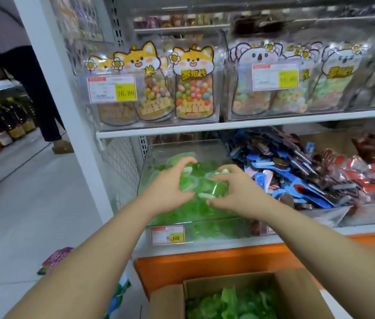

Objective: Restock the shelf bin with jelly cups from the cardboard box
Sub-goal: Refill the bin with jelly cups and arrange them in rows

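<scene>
Left hand (pixel 170 183) and right hand (pixel 237 192) face each other, fingers curled, together clasping a cluster of green jelly cups (pixel 201 186) between them. Cluster held just above the green heap inside the clear shelf bin (pixel 218 147), lowest shelf. Price tag (pixel 167 234) reading 8.60 on bin front. Blue packets (pixel 297 176) in the bin to the right. Cardboard box (pixel 168 300) below, open, more green cups inside.

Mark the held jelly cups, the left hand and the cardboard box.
jelly cups (pixel 202 186), head view, middle of the held green cluster.
left hand (pixel 169 188), head view, back of hand.
cardboard box (pixel 167 302), head view, left flap.
</scene>
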`<state>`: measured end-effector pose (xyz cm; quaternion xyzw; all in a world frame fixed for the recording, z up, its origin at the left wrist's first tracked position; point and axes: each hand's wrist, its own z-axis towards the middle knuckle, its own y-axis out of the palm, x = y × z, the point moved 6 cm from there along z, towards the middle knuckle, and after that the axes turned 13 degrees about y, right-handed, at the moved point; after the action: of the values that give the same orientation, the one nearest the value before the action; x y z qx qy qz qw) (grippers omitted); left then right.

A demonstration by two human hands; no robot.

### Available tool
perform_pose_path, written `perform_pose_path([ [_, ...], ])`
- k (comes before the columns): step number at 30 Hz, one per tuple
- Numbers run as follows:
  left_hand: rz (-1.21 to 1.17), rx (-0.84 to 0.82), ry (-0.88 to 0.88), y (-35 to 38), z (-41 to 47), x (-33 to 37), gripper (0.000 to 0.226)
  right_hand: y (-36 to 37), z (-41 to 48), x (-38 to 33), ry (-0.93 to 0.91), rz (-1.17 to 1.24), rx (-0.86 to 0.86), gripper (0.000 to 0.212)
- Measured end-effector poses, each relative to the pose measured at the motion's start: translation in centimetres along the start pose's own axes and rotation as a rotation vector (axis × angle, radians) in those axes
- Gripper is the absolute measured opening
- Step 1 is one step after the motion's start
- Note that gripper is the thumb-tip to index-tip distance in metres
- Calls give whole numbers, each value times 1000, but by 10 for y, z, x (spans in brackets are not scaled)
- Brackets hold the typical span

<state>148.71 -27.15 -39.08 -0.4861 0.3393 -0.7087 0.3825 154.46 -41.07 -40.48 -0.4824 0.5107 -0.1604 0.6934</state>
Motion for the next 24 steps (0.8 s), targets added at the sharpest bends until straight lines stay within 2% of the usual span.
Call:
perform_pose_path([
  [5,46,-37,-125,15,47,-64,69,34,66,7,118,-5,-6,62],
  [11,125,-128,-145,35,85,-107,64,54,126,9,122,-107,41,45],
  [17,315,-199,-137,53,103,-127,46,64,152,6,106,-238,20,45],
  [19,340,-233,-139,53,104,-129,50,65,155,7,94,-247,17,48],
  [24,387,-378,-166,57,104,-137,78,61,156,9,90,-279,8,54],
])
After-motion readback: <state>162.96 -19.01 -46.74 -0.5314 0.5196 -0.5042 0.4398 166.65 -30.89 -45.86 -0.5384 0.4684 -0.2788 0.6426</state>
